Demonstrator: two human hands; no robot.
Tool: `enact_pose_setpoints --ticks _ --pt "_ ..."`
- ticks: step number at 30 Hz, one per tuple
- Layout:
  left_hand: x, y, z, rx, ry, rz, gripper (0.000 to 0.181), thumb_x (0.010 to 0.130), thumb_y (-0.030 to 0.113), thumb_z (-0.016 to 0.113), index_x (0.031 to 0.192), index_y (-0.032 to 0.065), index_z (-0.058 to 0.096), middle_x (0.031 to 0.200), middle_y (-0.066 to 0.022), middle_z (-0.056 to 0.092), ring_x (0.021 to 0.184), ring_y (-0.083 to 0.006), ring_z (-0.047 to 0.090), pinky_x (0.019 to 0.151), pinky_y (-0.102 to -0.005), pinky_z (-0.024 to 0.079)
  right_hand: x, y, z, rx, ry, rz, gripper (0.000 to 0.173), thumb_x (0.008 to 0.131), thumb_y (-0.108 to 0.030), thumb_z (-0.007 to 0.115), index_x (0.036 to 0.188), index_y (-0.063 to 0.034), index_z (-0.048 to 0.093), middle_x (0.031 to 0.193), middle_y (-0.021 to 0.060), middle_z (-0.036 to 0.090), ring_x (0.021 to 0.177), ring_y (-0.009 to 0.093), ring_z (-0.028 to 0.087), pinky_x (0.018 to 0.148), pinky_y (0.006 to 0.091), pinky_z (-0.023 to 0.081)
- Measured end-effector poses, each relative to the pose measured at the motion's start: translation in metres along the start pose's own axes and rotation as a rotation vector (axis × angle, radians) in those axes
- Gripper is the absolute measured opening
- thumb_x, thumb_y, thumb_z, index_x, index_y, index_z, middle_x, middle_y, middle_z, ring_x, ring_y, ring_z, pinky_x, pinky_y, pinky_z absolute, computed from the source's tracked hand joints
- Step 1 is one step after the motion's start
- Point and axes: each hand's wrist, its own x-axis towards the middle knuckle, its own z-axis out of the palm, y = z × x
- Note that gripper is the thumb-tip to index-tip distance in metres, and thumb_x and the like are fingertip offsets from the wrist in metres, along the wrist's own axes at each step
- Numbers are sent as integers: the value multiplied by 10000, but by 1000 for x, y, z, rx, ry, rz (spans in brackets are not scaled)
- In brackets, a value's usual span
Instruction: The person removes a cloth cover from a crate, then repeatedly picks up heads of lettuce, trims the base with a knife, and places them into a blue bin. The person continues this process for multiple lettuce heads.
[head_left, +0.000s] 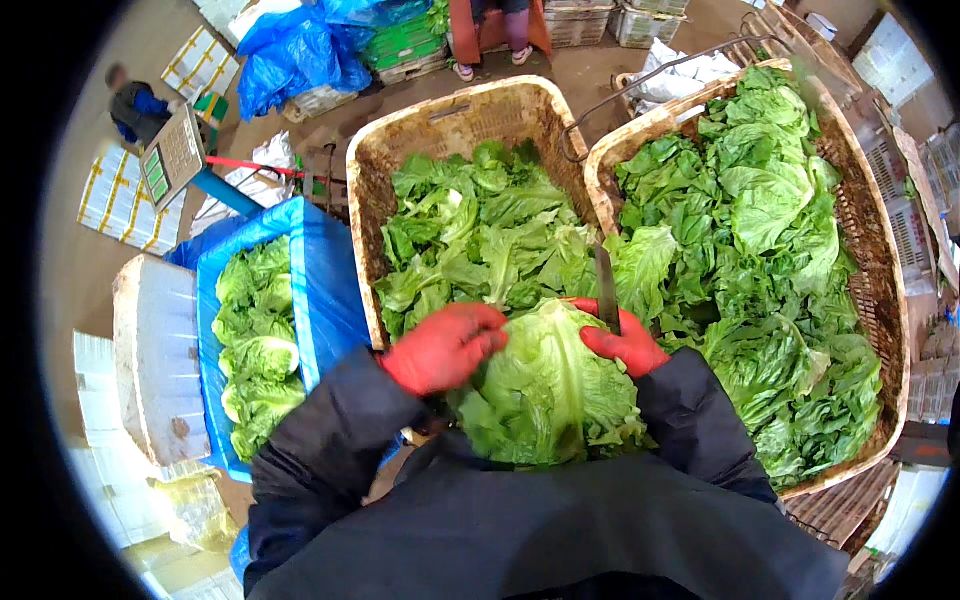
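A large head of leafy lettuce (559, 382) is close against my body, its pale rib facing up. My right hand (626, 341), in a red glove, grips the lettuce's right upper side and also holds a knife (606, 285), whose blade points away from me. On the lettuce's left upper side is my left hand (446, 346), also red-gloved, fingers curled and slightly blurred; whether it grips a leaf I cannot tell. Beyond both hands, loose green leaves (487, 225) lie in a worn plastic crate (469, 101). The knife's handle is hidden in the right hand.
At right, a bigger crate (874, 202) holds lettuce heads (772, 202). A blue-lined box (330, 277) of lettuce (259, 345) stands left, beside a foam box (161, 360) and a scale (172, 159). A metal hook rod (660, 71) crosses the crates' far edges. Two people are farther off.
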Motion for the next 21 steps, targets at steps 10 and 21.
enact_pose_setpoints --ticks 10,21 --pt "-15 -57 60 -592 149 -71 949 815 385 716 1485 42 138 1510 -130 237 1397 -237 197 1120 -387 196 29 13 26 307 425 -254 570 849 -187 694 1324 -3 438 1221 74 543 1105 157 503 962 321 395" --pt "-58 -77 -32 -526 45 -63 985 732 242 775 1499 157 163 1519 -124 231 1383 -238 251 1112 -403 259 72 -26 36 -557 -420 61 702 762 -34 711 1394 -87 412 1354 73 482 1191 156 472 987 333 393"
